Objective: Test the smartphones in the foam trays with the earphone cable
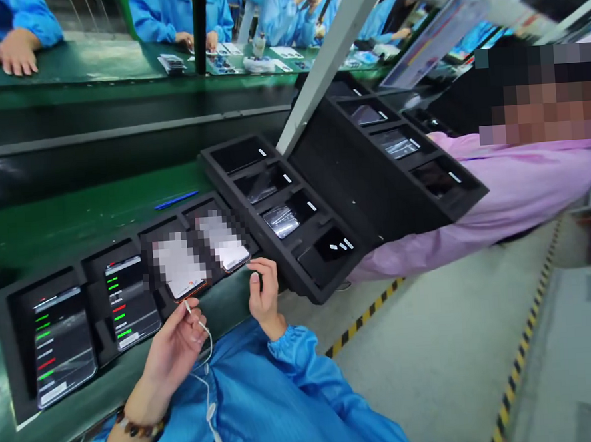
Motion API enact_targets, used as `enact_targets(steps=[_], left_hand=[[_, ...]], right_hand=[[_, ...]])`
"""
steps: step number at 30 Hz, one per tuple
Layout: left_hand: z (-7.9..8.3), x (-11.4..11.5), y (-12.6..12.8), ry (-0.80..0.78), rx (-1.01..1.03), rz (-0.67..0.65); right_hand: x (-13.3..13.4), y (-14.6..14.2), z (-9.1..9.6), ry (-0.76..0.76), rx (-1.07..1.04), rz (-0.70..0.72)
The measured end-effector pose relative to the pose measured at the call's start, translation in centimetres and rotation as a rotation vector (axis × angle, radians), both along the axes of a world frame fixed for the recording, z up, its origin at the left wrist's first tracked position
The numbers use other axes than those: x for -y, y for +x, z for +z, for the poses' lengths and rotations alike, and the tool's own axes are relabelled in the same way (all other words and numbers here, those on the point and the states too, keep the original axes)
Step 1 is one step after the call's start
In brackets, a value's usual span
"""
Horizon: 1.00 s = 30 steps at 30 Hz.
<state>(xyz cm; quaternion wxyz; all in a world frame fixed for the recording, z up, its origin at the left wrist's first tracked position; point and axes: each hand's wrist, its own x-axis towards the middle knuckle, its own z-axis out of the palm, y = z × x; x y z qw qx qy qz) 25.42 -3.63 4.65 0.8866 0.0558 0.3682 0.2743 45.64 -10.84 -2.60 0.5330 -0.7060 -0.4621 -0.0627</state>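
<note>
My left hand [175, 345] pinches the plug end of a thin white cable [205, 360], holding its tip just below the bottom edge of a phone [181, 268] with a lit screen. My right hand [263, 293] rests at the near edge of the black foam tray [11, 312], fingers curled beside a second lit phone [225, 242], touching its corner. Two more phones [63, 345] in that tray show dark screens with green and red lines.
A second black foam tray [299, 274] with several dark phones lies to the right, and a person in a pink coat carries another tray [352, 171]. People in blue coats work across the green conveyor [75, 224]. A blue pen [177, 200] lies on it.
</note>
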Motion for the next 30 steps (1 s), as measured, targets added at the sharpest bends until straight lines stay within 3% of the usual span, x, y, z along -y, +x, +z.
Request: enact_targets(steps=[4,7,17,22,30], left_hand=[[1.2,0.3,0.2,-0.122,0.028,0.077],[1.1,0.6,0.1,-0.153,0.091,0.091],[-1.9,2.4,-0.1,-0.155,0.166,0.030],[-3.6,2.8,0.0,-0.082,0.182,-0.024],[-4.5,2.8,-0.4,-0.066,0.143,-0.114]], right_hand=[[0.0,0.0,0.0,0.012,-0.011,0.009],[-0.1,0.0,0.1,0.008,-0.006,0.014],[0.3,0.4,0.1,0.030,-0.043,0.077],[-0.3,-0.8,0.3,0.056,0.031,0.193],[-1.4,-4.0,0.8,-0.060,0.083,0.488]])
